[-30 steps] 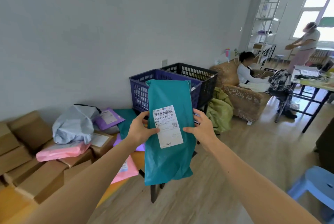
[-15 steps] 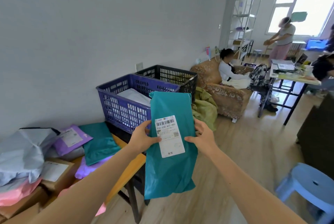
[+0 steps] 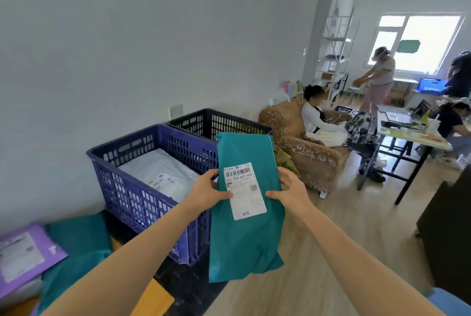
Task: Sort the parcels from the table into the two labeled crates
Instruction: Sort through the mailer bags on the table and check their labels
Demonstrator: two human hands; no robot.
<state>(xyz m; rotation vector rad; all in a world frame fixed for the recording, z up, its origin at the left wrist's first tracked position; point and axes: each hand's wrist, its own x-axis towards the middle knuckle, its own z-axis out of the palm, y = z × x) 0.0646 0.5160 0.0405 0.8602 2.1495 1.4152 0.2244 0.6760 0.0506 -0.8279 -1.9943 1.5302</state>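
Note:
I hold a teal poly-mailer parcel [image 3: 244, 241] upright in front of me, its white shipping label [image 3: 244, 190] facing me. My left hand [image 3: 207, 193] pinches its left edge, thumb on the label. My right hand [image 3: 289, 192] grips the right edge, thumb on the front. Just left of the parcel stands a blue crate [image 3: 142, 203] with a white parcel [image 3: 163, 175] inside. Behind it is a black crate [image 3: 216, 122]; what it contains is hidden. More parcels lie on the table at lower left: a teal one [image 3: 76, 247] and a purple one [image 3: 23, 254].
A patterned brown armchair [image 3: 303, 147] with a seated person stands beyond the crates. Other people work at a table [image 3: 407, 134] on the right. A dark cabinet [image 3: 446, 234] and a blue stool [image 3: 451, 303] are at right. Wooden floor [image 3: 339, 229] stretches ahead.
My view has swung right and closer to the crates. The parcel pile has slid off to the left, and the blue crate's inside now shows. Both hands keep the teal parcel.

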